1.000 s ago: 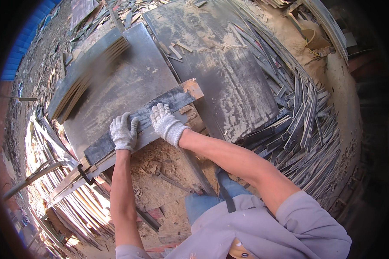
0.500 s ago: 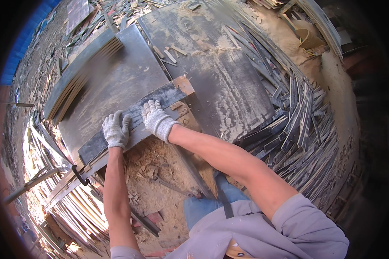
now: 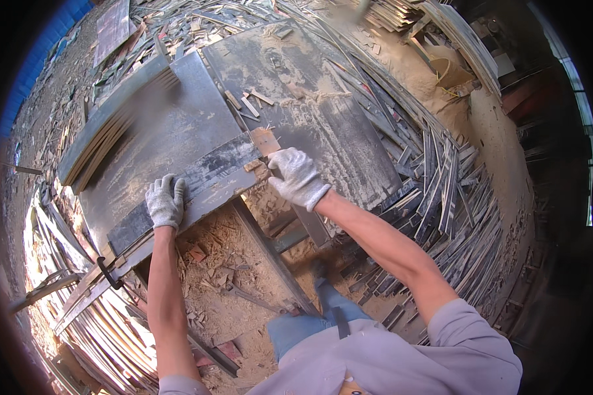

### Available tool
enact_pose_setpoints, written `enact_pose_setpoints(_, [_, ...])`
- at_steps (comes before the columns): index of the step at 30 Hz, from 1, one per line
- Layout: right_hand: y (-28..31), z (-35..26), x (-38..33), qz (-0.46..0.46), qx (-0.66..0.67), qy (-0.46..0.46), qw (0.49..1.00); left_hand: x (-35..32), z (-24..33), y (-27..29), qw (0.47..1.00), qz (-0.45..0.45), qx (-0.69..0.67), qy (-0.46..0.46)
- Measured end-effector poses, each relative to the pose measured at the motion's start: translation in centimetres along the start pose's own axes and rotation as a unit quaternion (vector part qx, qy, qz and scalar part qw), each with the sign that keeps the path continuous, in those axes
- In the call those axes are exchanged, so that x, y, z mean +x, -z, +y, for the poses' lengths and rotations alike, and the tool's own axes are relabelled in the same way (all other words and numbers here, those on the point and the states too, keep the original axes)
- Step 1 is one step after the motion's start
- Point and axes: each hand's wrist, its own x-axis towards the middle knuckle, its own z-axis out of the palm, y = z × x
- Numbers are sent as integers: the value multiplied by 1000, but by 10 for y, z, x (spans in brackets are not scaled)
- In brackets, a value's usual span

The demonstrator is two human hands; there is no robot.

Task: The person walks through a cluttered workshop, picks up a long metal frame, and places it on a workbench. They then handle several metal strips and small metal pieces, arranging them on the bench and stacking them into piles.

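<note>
A long dark strip of board (image 3: 212, 162) lies slantwise across the near edge of a metal-topped bench (image 3: 197, 89). My left hand (image 3: 165, 201), in a pale knitted glove, rests flat on the strip, thumb spread from the fingers. At the strip's right end my right hand (image 3: 299, 179), gloved alike, has its fingers curled beside a reddish wood piece (image 3: 265, 140) and a small wood block (image 3: 255, 166). What those fingers close on is hidden. A black clamp (image 3: 107, 273) sits at the strip's left end.
Stacked thin strips (image 3: 102, 148) stand along the bench's far left side. A dusty dark panel (image 3: 339, 138) with wood scraps (image 3: 250, 105) adjoins it. Heaps of offcuts (image 3: 441, 178) lie right, light strips (image 3: 105, 329) at lower left. Sawdust (image 3: 211, 263) covers the ground under the bench frame.
My right hand has left the top of the dark strip and moved right to its end, its fingers now curled. My left hand stays flat on the strip. The view has shifted slightly.
</note>
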Motion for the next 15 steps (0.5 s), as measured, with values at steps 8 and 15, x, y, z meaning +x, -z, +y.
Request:
enact_pose_setpoints(8, [44, 87, 145, -156, 6, 14, 988, -4, 14, 18, 999, -4, -20, -28])
enact_pose_setpoints(15, [57, 151, 231, -115, 58, -56, 990, -8, 41, 31, 997, -36, -58, -27])
